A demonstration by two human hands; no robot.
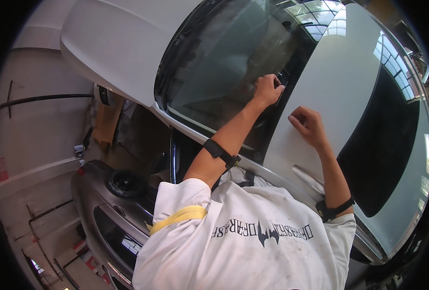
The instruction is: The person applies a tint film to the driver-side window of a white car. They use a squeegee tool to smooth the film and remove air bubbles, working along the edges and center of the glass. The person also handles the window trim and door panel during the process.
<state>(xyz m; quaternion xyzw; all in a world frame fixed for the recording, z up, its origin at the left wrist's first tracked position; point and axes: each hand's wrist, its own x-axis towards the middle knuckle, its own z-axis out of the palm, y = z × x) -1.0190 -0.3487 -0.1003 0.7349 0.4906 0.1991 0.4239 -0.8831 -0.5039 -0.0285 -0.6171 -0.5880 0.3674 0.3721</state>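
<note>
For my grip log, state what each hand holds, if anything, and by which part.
Left hand, curled over the windshield: cannot tell whether anything is held. Right hand, over the roof: nothing visibly held.

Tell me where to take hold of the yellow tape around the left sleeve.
Probably pinch the yellow tape by its outer end, coming from the left: that tip appears to jut past the sleeve, while the rest wraps around it.

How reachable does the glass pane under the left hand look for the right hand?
Probably yes: the right hand is over the silver roof, close beside the glass pane, with nothing visible in the way.
</note>
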